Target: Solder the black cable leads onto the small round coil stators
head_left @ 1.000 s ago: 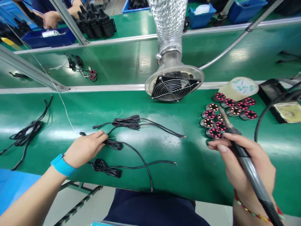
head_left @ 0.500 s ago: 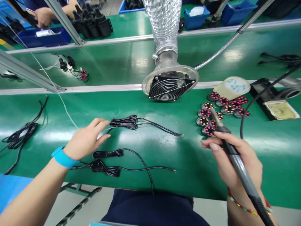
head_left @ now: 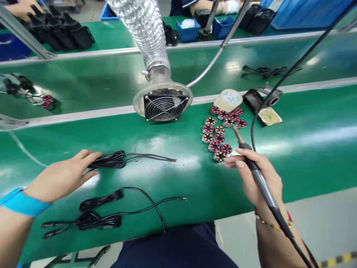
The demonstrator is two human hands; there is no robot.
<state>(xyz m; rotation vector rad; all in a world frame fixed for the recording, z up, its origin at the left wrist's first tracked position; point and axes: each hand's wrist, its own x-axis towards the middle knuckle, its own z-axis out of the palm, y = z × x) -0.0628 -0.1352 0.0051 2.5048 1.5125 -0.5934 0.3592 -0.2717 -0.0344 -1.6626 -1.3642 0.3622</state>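
Note:
My right hand (head_left: 258,178) grips a soldering iron (head_left: 260,180), its tip pointing up and away beside a cluster of small round coil-wound motor stators (head_left: 219,139). The fingertips of that hand are at the nearest stator (head_left: 219,156); whether they pinch it or only touch it I cannot tell. My left hand (head_left: 67,175) has its fingers stretched out, thumb apart, over the left end of a coiled black cable (head_left: 114,159). That cable's stripped wire ends point right. Two more coiled black cables (head_left: 97,220) lie nearer to me, their leads crossing.
A fume extractor with a fan grille (head_left: 166,108) hangs above the middle of the green bench (head_left: 178,186). Behind the stators are a pale roll (head_left: 228,100) and an iron stand with a yellow sponge (head_left: 269,116). The iron's cord arcs upward at right. Co-workers' arms show at the back.
The view has turned right, so the bench things appear farther left. The iron's tip has moved from over the stators to their right side. My left hand stays at the same cable.

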